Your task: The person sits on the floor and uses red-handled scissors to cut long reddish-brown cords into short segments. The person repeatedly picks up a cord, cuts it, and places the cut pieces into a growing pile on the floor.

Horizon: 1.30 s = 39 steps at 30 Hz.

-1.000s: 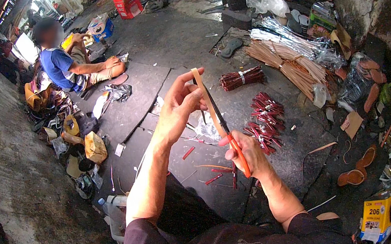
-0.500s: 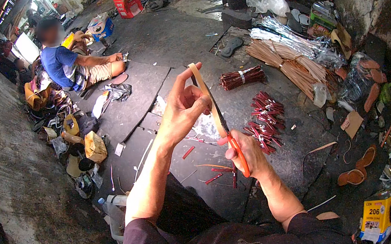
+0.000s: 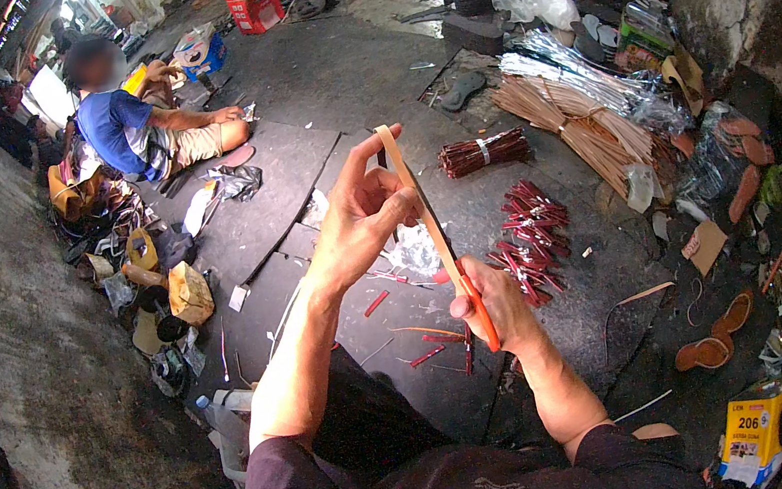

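Head view: tan strip [image 3: 408, 173] held straight between two hands

Above the dark floor [image 3: 326, 82], the strip is held in mid-air, slanted down from the left hand [image 3: 355, 240] to the right hand [image 3: 503, 304]. Its upper end is carried on the left hand's extended index finger, while the thumb and the other fingers are drawn in narrowly against it. The right fingers are wrapped around orange-handled scissors [image 3: 477, 307] at the strip's lower end — whether the blades are parted cannot be told.

Near the right hand, a pile of short dark-red pieces [image 3: 534, 238] is spread on the floor; beyond it, a tied dark-red bundle [image 3: 485, 153] is laid. Farther right, a brown sheaf [image 3: 586, 129] is set beside silvery strips [image 3: 578, 75]. At upper left, a seated person [image 3: 114, 134] in a blue top can be seen.
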### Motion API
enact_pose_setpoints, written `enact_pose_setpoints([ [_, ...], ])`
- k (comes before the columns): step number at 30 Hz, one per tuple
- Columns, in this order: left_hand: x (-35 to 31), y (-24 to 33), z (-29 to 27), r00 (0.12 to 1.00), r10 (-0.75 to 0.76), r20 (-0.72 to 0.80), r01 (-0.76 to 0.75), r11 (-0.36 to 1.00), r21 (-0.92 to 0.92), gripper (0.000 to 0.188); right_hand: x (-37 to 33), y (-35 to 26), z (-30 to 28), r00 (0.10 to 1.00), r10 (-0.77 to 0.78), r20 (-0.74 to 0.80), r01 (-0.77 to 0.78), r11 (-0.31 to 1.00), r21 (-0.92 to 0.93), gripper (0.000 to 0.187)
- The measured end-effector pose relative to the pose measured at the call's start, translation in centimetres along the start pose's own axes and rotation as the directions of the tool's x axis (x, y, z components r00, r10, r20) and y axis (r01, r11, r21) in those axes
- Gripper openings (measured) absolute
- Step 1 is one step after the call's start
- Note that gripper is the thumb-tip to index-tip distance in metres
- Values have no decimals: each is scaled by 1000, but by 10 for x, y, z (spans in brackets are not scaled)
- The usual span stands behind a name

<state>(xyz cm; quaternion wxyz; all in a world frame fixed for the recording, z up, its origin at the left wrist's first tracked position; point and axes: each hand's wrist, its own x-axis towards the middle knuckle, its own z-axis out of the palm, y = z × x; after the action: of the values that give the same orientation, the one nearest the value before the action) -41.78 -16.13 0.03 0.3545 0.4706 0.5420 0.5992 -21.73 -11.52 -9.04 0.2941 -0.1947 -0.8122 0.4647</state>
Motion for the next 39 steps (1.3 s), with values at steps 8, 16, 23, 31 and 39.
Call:
enact_pose_setpoints([
  [8, 7, -8, -8, 998, -24, -57, 22, 999, -48, 58, -3, -1, 0, 1000, 8, -6, -7, 998, 56, 79],
  [16, 1, 1, 3, 1000, -11, -21, 11, 1000, -18, 65, -1, -4, -6, 993, 107, 45, -109, 993, 41, 70],
  [23, 4, 1, 4, 992, -102, -70, 91, 985, -149, 62, -4, -5, -7, 998, 42, 36, -43, 998, 43, 69],
  [31, 1, -1, 8, 1000, -6, -14, 6, 1000, -15, 61, -2, -5, -8, 992, 124, 28, -126, 990, 70, 75],
  [39, 4, -4, 4, 996, -73, -49, 69, 994, -89, 62, -3, -3, -6, 998, 44, 40, -45, 999, 26, 75],
])
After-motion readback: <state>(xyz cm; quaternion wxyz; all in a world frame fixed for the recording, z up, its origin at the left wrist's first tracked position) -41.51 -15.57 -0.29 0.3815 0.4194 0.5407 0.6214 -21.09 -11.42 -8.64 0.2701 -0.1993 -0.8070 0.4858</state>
